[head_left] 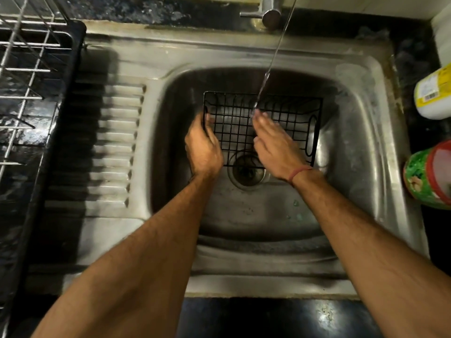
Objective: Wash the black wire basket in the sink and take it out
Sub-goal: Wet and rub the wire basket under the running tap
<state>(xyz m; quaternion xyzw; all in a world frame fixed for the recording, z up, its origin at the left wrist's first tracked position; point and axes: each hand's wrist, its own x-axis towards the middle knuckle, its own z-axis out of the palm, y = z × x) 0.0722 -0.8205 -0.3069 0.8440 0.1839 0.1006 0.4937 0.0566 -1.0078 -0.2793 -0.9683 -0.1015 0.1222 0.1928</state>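
While water runs: a thin stream falls from the tap onto the right fingertips.
Basket: the black wire basket sits in the sink, between and under both hands, partly over the drain.
Left hand: fingers curled round the basket's left edge, gripping it.
Right hand: flat, fingers straight, resting on the wire grid, holding nothing.
Beyond the right hand: two containers on the counter.

steel sink, black wire basket inside
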